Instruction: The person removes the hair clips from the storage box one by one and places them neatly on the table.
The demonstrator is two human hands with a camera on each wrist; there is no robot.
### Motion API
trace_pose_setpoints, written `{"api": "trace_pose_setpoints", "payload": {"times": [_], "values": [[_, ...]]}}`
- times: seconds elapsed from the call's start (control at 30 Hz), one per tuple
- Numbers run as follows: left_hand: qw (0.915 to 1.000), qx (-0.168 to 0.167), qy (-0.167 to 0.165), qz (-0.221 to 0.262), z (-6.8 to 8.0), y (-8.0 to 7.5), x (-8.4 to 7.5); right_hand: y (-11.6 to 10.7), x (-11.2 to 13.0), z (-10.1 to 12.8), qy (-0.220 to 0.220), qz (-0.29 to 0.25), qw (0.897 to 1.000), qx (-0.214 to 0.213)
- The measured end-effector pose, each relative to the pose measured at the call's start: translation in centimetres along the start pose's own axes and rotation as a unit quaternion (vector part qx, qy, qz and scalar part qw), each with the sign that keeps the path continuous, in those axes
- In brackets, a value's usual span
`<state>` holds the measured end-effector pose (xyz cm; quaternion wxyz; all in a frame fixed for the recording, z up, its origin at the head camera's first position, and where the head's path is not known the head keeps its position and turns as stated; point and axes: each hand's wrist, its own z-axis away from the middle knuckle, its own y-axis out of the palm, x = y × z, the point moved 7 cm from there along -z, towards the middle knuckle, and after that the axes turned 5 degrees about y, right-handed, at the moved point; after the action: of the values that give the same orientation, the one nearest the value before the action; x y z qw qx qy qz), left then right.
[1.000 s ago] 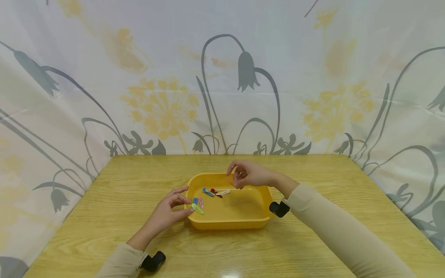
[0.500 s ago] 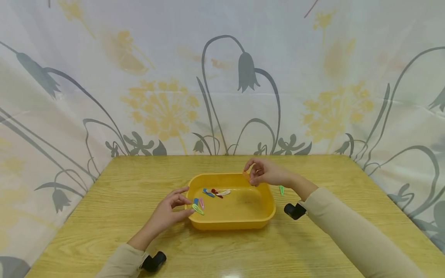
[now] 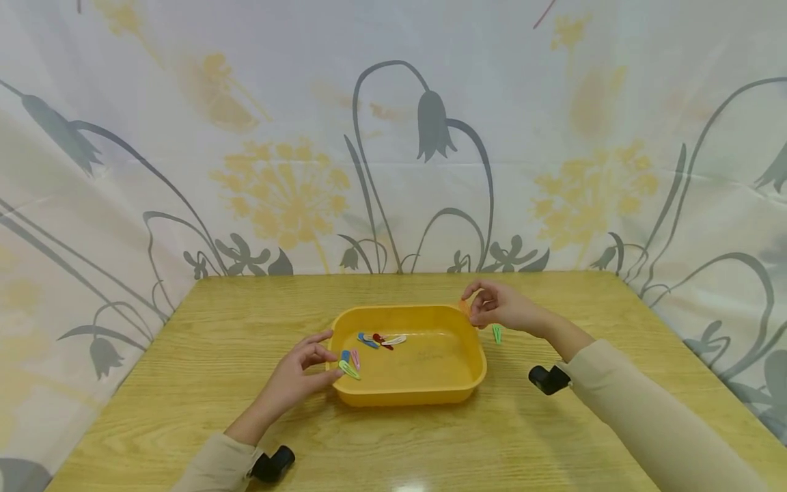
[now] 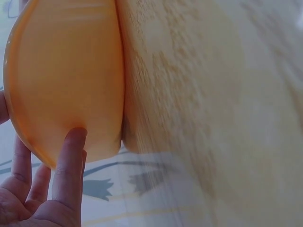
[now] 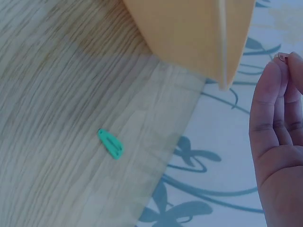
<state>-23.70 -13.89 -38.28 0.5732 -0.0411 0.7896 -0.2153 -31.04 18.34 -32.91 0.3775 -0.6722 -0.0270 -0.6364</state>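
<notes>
Against the left end of a yellow plastic tub (image 3: 408,393), my left hand (image 3: 301,365) holds the rim, one digit pressing the outer wall in the left wrist view. Beside it inside the tub lie a lime-green hair clip (image 3: 350,370), a pink one (image 3: 355,359) and a small blue one (image 3: 346,355). My right hand (image 3: 507,307) pinches an orange hair clip (image 3: 464,306) between thumb and fingertips at the tub's far right corner. Only a small tip of that clip shows in the right wrist view. A green hair clip (image 5: 111,144) lies on the table, right of the tub.
Farther into the tub rest blue (image 3: 369,341), red (image 3: 382,340) and white (image 3: 395,340) snap clips in a loose group. The wooden table (image 3: 246,307) ends at a flower-printed curtain (image 3: 393,171) behind. Each wrist carries a black camera.
My right hand has moved right with the orange clip, from above the tub to its right rim, uncovering the green clip on the table. The left hand stays at the rim.
</notes>
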Motion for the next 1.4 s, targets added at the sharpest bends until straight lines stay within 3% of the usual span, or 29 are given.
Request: {"api": "trace_pose_setpoints", "payload": {"times": [0.57,0.97,1.4], "values": [[1.0,0.006,0.006,0.004,0.1,-0.1,0.3,-2.5,-3.5,2.1,0.029,-0.026,0.996,-0.08],[0.9999,0.008,0.012,-0.003,0.1,0.0,0.2,-3.0,-5.4,3.1,0.027,-0.027,0.991,-0.126],[1.0,0.006,0.005,0.005,0.1,0.0,0.1,-3.7,-8.0,3.4,0.049,-0.042,0.988,-0.143]]}}
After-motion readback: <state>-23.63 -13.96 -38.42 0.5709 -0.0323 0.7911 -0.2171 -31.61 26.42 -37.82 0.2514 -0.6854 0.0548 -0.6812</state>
